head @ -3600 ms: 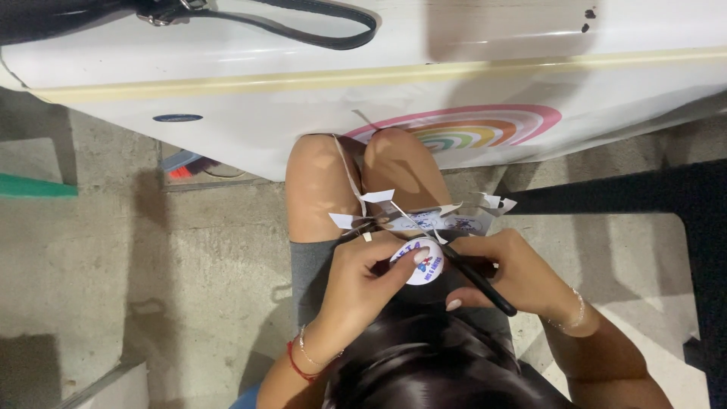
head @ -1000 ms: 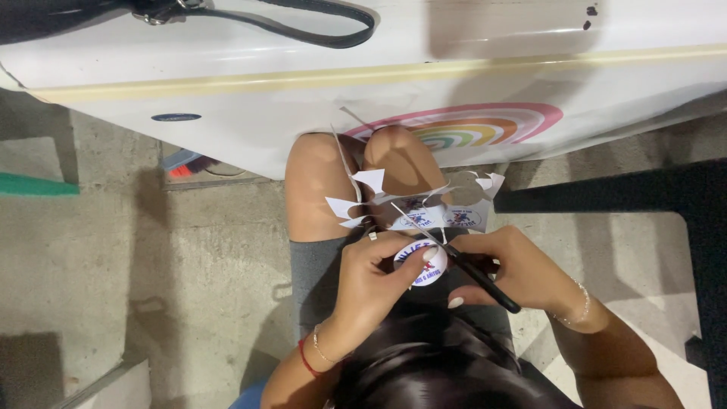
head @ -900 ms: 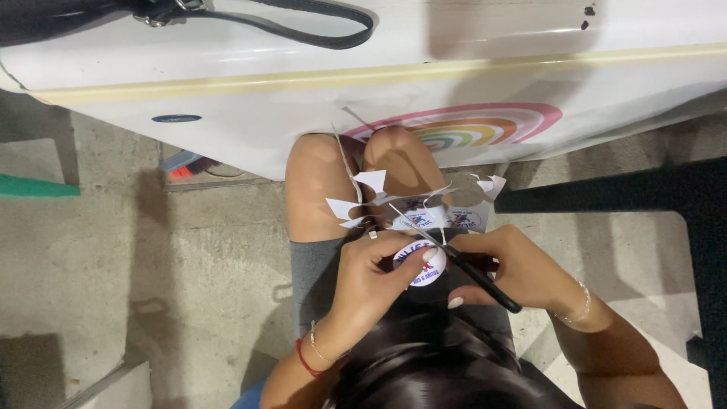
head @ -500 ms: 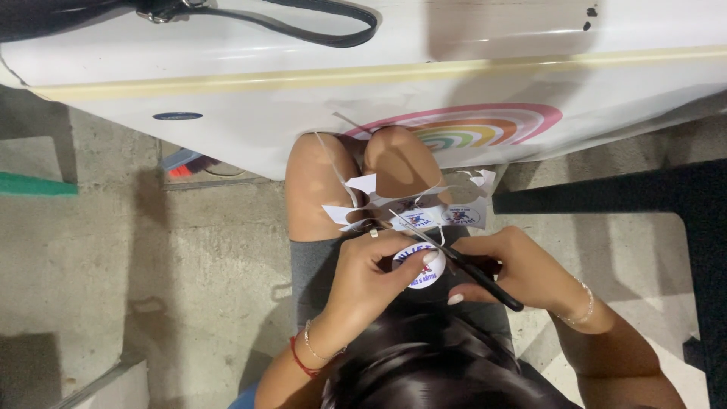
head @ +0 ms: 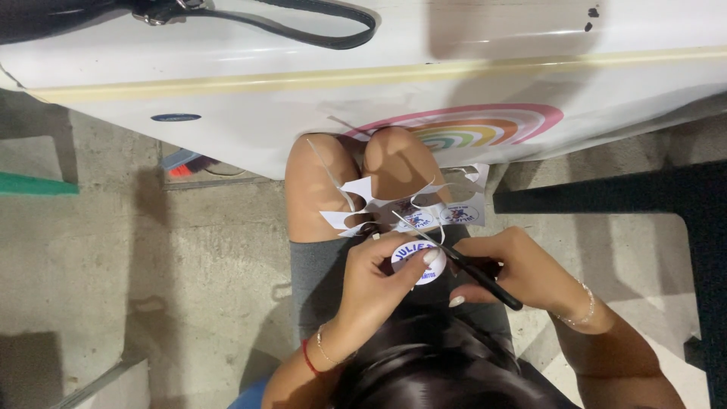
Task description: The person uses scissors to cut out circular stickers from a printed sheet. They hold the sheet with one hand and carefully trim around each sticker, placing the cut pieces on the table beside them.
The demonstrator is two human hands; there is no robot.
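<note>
I look down past my own dark hair onto my lap. My left hand (head: 375,284) pinches a round white paper label (head: 419,262) with blue and red print. My right hand (head: 522,269) grips black-handled scissors (head: 454,257), whose blades cross the top edge of the label. A white paper sheet (head: 424,208) with round holes cut out and two more printed circles hangs from the label over my bare knees (head: 356,170). Thin paper strips curl off it.
A white table (head: 379,83) with a yellow stripe and a rainbow picture stands just beyond my knees; a black bag strap (head: 318,23) lies on it. Concrete floor spreads left. A dark chair or bench (head: 666,189) sits at right.
The cut-out sheet has swung and turned as my left hand rotates the round label against the scissor blades. Both hands stay in the same spot over my lap.
</note>
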